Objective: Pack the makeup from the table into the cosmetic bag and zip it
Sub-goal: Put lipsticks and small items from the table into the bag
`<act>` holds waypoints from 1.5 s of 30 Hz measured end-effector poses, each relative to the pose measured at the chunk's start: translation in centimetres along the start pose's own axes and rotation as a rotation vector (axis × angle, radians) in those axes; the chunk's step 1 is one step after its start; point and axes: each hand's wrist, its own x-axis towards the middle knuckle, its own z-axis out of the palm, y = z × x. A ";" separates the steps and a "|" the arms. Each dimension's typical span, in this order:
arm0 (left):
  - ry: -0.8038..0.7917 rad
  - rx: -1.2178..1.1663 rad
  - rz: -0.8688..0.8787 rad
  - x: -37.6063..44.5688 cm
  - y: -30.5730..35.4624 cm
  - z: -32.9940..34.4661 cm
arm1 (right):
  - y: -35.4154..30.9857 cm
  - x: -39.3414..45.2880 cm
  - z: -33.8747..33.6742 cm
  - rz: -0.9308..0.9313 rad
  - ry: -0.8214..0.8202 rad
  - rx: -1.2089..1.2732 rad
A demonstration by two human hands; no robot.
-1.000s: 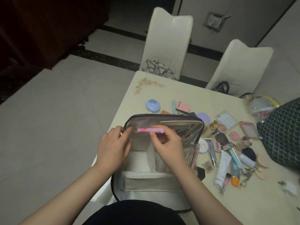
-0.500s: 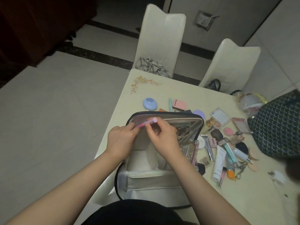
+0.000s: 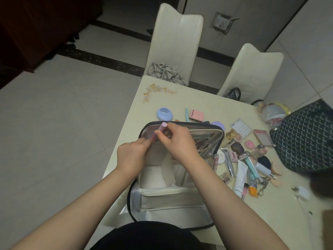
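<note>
- Pale desk carried the open cosmetic bag.
- Both hands met over its lid: right hand pinched a pink tube; left hand apparently pinched its lower end.
- Loose makeup lay right of the bag.

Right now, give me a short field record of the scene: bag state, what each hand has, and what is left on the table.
bag: dark-rimmed cosmetic bag with pale lining, unzipped, lid propped upright, on the cream table
item in hand: slim pink tube with lilac cap, tilted at the lid's top edge
right hand: right hand pinches the tube near its cap
left hand: left hand pinches the tube's lower end
unpacked: blue round compact, pink rectangular case, white squeeze tube, many small items right of the bag
zip: not yet closed
</note>
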 end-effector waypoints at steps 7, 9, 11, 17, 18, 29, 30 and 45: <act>-0.010 0.029 0.030 0.9 -0.1 0.0 | 1.2 -2.1 0.6 0.023 0.214 0.229; 0.016 0.054 0.063 0.9 -0.1 -0.1 | 0.8 -2.3 0.4 -0.004 0.189 0.309; 0.068 0.060 0.098 0.6 -0.1 0.0 | 0.7 -2.3 0.5 -0.018 0.148 0.336; 0.157 0.065 0.133 0.4 -0.5 -0.4 | 0.6 -1.6 0.2 -0.008 0.013 0.088; 0.162 0.065 0.138 0.4 -0.5 -0.5 | 0.3 -1.4 -0.1 -0.021 -0.020 0.035; 0.191 0.041 0.103 0.1 -0.1 -0.6 | 0.2 0.4 1.8 0.038 -0.185 -0.121; 0.199 0.023 0.096 0.0 -0.1 -0.6 | 0.3 0.3 1.9 0.034 -0.179 -0.124; 0.191 0.003 0.068 0.1 0.2 -0.7 | 0.2 -0.1 2.9 0.052 0.051 0.042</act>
